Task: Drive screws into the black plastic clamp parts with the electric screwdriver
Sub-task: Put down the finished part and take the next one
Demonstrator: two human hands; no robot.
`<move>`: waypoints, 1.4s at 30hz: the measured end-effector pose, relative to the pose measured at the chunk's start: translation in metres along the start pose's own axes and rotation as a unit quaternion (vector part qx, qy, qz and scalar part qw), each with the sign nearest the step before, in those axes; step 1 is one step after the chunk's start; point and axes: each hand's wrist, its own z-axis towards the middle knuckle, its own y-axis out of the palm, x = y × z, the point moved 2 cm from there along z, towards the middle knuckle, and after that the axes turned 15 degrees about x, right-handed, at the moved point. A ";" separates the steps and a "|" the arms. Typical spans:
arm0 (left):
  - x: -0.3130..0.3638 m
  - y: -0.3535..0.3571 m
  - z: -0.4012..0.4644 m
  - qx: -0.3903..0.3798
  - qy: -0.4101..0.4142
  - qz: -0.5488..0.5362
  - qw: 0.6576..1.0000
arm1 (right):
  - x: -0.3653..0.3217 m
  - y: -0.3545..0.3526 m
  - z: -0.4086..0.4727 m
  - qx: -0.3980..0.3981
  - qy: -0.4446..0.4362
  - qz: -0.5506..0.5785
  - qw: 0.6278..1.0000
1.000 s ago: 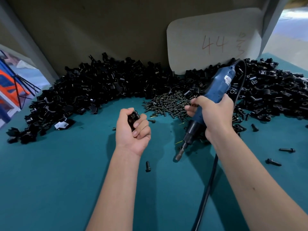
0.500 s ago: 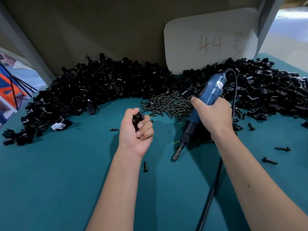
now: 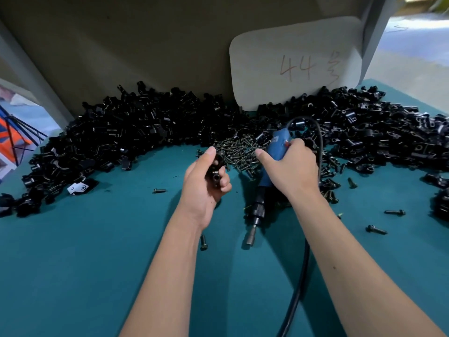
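Bare teal table (image 3: 85,276) lies open nearside; heaped clamp parts (image 3: 126,132) ring the far edge. Six loose screws, or so, lie apart from the screw pile (image 3: 239,152). The left hand (image 3: 204,183) clasps one clamp part (image 3: 215,170) between thumb and curled fingers. The right hand (image 3: 289,171) grips the electric screwdriver (image 3: 264,181) (bit pointing down, nearward).

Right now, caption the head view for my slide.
Left hand grips a clamp; right hand holds the screwdriver beside the screws.
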 end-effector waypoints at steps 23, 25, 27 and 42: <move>-0.136 0.222 -0.118 -0.205 0.279 0.488 0.802 | 0.137 -0.207 0.063 -0.010 -0.022 -0.199 0.980; -0.131 0.224 -0.119 -0.185 0.293 0.489 0.800 | 0.141 -0.206 0.067 0.024 -0.007 -0.180 0.983; -0.125 0.219 -0.112 -0.158 0.286 0.481 0.813 | 0.137 -0.198 0.069 0.059 -0.017 -0.161 0.985; -0.065 0.161 -0.039 -0.008 0.335 0.377 0.864 | 0.094 -0.089 0.082 0.010 -0.075 -0.195 0.978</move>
